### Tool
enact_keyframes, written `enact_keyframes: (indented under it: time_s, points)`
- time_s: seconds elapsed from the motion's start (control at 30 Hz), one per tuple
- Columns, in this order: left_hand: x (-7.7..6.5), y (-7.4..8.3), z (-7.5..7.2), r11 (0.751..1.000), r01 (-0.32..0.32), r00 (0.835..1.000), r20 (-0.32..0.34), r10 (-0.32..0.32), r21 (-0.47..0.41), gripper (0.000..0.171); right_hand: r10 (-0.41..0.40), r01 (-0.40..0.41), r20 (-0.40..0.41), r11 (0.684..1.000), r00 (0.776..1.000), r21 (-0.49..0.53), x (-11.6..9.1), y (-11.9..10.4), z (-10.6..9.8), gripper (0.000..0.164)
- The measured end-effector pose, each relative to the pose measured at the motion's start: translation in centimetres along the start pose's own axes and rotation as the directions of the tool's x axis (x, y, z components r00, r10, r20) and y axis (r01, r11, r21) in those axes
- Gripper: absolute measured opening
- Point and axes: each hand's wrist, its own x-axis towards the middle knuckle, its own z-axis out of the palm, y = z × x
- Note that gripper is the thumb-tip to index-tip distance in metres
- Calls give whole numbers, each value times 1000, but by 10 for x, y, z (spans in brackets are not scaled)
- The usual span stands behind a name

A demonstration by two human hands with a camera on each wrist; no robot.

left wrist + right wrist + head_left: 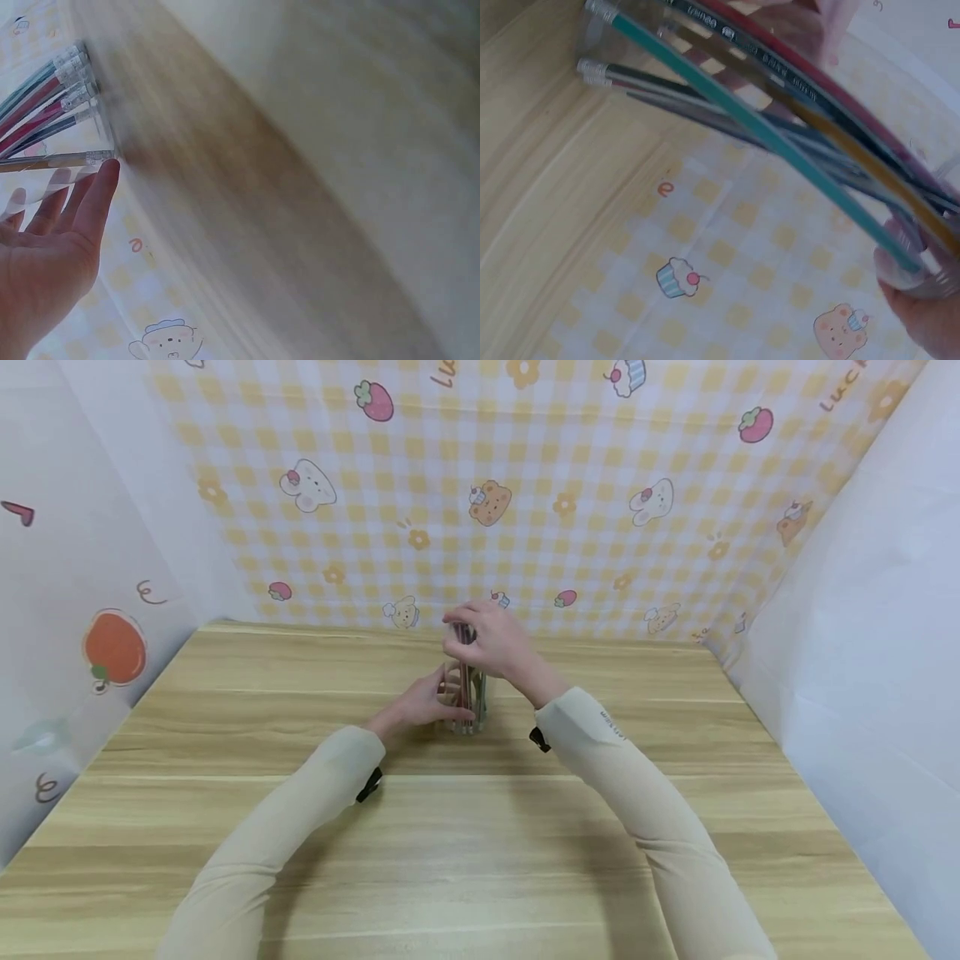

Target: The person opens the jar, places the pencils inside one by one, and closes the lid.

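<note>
A clear pencil container (480, 723) stands upright toward the back of the table, with several pencils (465, 689) inside. My left hand (422, 703) grips its lower part from the left, thumb in front and fingers behind. Around the container's top my right hand (495, 642) curls its thumb and fingers. In the left wrist view, metal-banded pencil ends (73, 69) sit at the container's base, beside the fingertips. A teal pencil (757, 135) leans across darker ones and a mustard-yellow pencil (840, 135) in the right wrist view. There, fingers hold the ribbed clear top end (937, 281).
The wood-grain table (465, 860) ends at a back wall hung with yellow-checked cloth (450, 560), close behind the container. White sheets (862, 602) rise along both sides. Each wrist wears a black strap (371, 785).
</note>
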Motion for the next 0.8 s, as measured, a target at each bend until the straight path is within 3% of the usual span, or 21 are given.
enact_keyframes:
  time_s: [0.13, 0.27, 0.53, 0.8]
  points:
    - [-2, 4, -1, 1000, 13, 1000, -7, -13, -3, 88, 73, -74, -22, 997, 997, -35, -1, -6, 3, 40]
    - [6, -12, 2, 1000, 6, 1000, -28, -6, 22, 89, 111, -111, -3, 993, 994, -25, -1, -8, 2, 44]
    - [6, -11, 2, 999, 4, 1000, -17, -3, 42, 91, 99, -101, 77, 995, 992, 17, -2, -4, -4, 48]
    - [5, -10, 3, 999, -2, 999, -37, 4, 33, 90, 174, -173, 13, 983, 985, -64, -1, -13, 0, 44]
